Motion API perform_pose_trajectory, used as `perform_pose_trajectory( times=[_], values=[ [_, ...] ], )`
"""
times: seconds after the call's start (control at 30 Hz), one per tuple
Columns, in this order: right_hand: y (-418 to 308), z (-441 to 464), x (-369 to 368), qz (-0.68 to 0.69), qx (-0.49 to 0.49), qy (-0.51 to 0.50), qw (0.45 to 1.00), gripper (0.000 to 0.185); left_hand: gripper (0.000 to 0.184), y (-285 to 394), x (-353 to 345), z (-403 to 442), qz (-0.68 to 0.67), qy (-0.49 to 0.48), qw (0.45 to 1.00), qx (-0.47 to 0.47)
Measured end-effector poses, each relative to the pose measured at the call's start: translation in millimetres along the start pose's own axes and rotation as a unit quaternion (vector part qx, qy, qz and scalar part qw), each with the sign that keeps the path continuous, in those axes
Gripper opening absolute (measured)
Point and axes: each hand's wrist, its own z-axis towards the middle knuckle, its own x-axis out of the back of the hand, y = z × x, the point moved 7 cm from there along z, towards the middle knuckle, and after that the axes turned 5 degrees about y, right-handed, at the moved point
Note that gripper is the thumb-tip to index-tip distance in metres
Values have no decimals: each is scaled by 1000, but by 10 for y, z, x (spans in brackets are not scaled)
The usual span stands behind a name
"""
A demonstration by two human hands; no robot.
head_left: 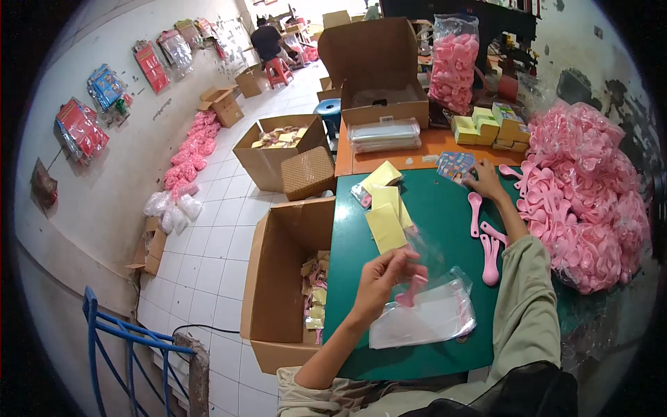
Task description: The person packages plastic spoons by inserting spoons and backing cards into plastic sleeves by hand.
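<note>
My left hand (389, 276) is closed over the front of the green table, pinching a clear plastic bag with a pink spoon (411, 290) in it. Below it lies a stack of clear bags (424, 321). Up at the table's far edge, my right hand (485, 182) has its fingers on a printed card (455, 165). Several pink spoons (490, 260) rest near my right forearm. Yellow cards (386, 226) in clear packaging lie beyond my left hand. A large heap of bagged pink spoons (583, 201) is at the right.
An open carton (278, 278) stands against the table's left side, with another box (278, 167) behind it. Card stacks (486, 128) and an open box (382, 115) sit at the back. Farther off, a person (267, 42) sits on a red stool (278, 73).
</note>
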Motion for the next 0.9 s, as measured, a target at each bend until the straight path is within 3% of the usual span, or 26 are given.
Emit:
perform_pose_trajectory(
  times=[0.1, 0.2, 0.33, 0.37, 0.47, 0.5, 0.6, 0.7, 0.8, 0.9],
  values=[
    [119, -51, -123, -1, -2, 35, 999, 49, 27, 208, -1, 81, -17, 10, 1000, -17],
    [158, -98, -105, 139, -113, -24, 984, 50, 27, 514, -13, 189, 36, 39, 998, -24],
    [150, -150, -77, 129, -136, -85, 979, 46, 28, 834, -77, 464, 149, -28, 988, 7],
    [157, -154, -89, 99, -103, -68, 987, 39, 28, 870, -74, 524, 164, -43, 986, 6],
    [26, -240, 193, 179, -108, -16, 978, 31, 27, 824, -31, 594, 181, -72, 981, 19],
    [-150, -315, 460, 196, -54, 47, 978, 27, 27, 746, -4, 612, 181, -85, 979, 27],
    [-879, -581, 1248, 325, -99, -26, 940, 32, 27, 580, -22, 710, 178, -106, 977, 41],
    [-1231, -764, 1618, 441, -45, -15, 896, 30, 30, 482, -43, 751, 210, -99, 972, 43],
    [-1514, -848, 1801, 471, -12, -47, 881, 29, 32, 435, -103, 768, 225, -117, 967, 35],
    [-1690, -888, 1907, 410, 38, -69, 909, 26, 33, 428, -112, 783, 238, -118, 963, 36]
  ],
)
